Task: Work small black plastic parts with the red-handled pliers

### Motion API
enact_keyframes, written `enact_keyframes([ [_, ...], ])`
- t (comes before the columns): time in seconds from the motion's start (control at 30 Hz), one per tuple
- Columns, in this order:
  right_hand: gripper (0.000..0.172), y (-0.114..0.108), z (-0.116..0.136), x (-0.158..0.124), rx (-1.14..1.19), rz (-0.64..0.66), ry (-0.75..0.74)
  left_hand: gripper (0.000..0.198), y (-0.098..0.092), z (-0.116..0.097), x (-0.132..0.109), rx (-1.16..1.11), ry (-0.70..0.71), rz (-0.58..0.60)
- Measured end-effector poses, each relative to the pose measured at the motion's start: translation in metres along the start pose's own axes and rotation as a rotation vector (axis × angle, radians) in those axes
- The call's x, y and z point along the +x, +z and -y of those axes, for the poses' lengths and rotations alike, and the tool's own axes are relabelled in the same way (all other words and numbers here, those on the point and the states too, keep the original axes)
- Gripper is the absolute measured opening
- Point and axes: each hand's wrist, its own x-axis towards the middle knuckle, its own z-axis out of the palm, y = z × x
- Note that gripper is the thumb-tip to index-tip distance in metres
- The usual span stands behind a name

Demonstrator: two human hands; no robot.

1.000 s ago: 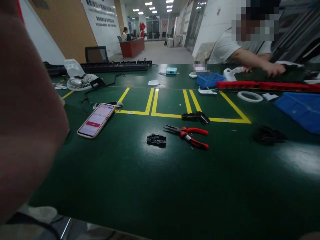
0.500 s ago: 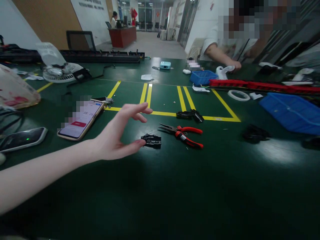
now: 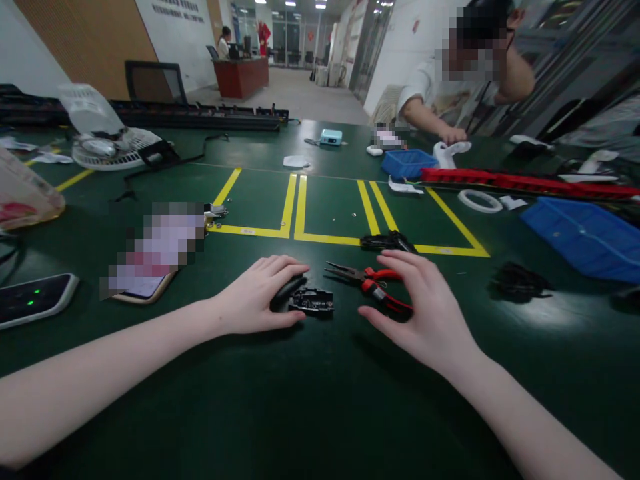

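Note:
My left hand (image 3: 263,293) curls round a small black plastic part (image 3: 316,302) on the green table, its thumb at the near edge and its fingers on the far side. A dark curved piece shows between thumb and fingers; I cannot tell whether it belongs to the same part. My right hand (image 3: 430,313) is open, thumb and fingers apart, with nothing between them. Long-nose pliers (image 3: 350,272) with red and black handles lie just beyond it, partly hidden by its fingers. Another black plastic piece (image 3: 385,241) rests on the yellow tape behind the pliers.
A phone (image 3: 145,287) and a second device (image 3: 35,300) lie left. Right are a dark bundle (image 3: 523,280), a blue bin (image 3: 590,237), a tape roll (image 3: 480,201) and a long red strip (image 3: 525,183). A co-worker's hand (image 3: 453,135) rests across the table.
My right hand has come into view from the right, over the pliers' handles. My left hand's fingers have come down and closed in around the small black part. The view has shifted slightly.

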Motion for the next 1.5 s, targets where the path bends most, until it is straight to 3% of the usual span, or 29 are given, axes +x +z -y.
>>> enact_keyframes([
  [0.07,0.062,0.007,-0.007,0.006,-0.044,0.127,-0.044,0.05,0.0,0.0,0.0,0.01,0.007,0.016],
  [0.2,0.05,0.015,-0.018,0.01,-0.087,0.247,-0.005,0.036,0.002,0.004,0.001,0.01,0.025,0.043],
  [0.33,0.044,0.01,-0.015,0.007,-0.136,0.212,-0.034,0.037,0.004,0.007,0.0,-0.015,0.033,0.045],
  [0.47,0.037,0.0,-0.005,0.001,-0.042,0.146,-0.172,0.037,0.004,0.007,-0.001,-0.002,0.038,0.029],
  [0.63,0.04,-0.006,0.007,-0.008,0.045,0.121,-0.306,0.036,0.003,0.006,-0.001,0.038,0.061,0.022],
  [1.5,0.037,-0.002,0.012,-0.014,0.076,0.185,-0.32,0.042,0.001,0.003,0.0,0.084,0.084,0.039],
])
